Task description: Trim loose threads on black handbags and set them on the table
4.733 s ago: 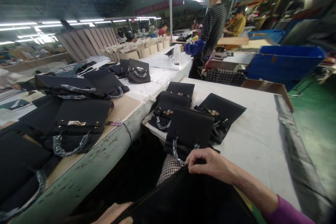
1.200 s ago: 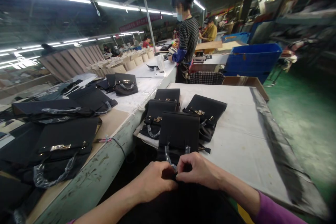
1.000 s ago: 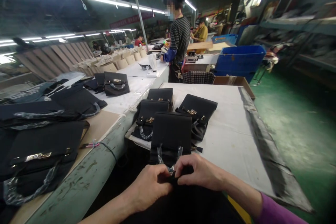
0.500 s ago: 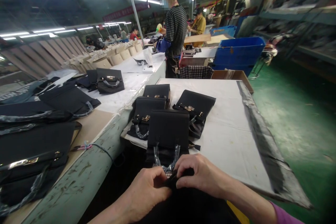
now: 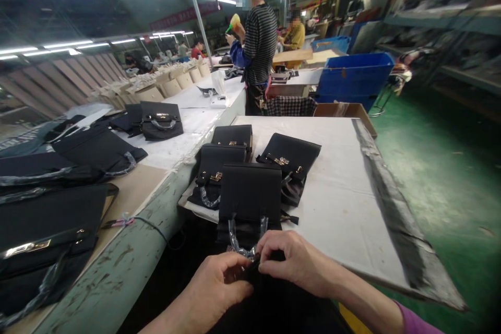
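A black bag (image 5: 274, 305) lies on my lap at the bottom of the view. My left hand (image 5: 216, 287) and my right hand (image 5: 295, 263) meet at its top edge, fingers pinched on the black material. Just beyond my fingers stands a black handbag (image 5: 250, 193) with a plastic-wrapped handle (image 5: 245, 242), at the near edge of the white table (image 5: 352, 209). Three more black handbags sit behind it, one being the flap bag with a gold clasp (image 5: 289, 159).
A long workbench (image 5: 129, 250) on the left carries several black handbags (image 5: 47, 229). A person in a striped top (image 5: 256, 44) stands at the far end of it. Blue bins (image 5: 354, 81) and a cardboard box (image 5: 344, 110) are behind the white table. Green floor lies to the right.
My left hand has come up from the bag's lower edge to meet my right hand at the top. The view has shifted slightly; both hands keep working the same spot.
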Action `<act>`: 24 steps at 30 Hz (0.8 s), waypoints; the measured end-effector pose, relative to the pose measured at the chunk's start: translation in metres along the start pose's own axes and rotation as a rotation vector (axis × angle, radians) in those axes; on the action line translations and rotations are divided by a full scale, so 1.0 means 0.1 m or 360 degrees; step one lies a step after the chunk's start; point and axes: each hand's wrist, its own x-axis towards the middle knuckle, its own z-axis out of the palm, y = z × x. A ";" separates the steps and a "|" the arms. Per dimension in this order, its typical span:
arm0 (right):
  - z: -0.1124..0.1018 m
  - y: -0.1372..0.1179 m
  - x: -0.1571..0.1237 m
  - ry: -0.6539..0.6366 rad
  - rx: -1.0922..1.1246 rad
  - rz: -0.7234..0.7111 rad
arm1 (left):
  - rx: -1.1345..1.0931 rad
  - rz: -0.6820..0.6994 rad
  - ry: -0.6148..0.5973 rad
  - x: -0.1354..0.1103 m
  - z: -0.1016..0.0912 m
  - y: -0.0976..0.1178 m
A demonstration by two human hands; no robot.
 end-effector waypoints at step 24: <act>-0.08 -0.03 -0.07 -0.0163 -0.0225 -0.0263 | 0.0111 0.0123 0.0026 -0.10 -0.03 0.07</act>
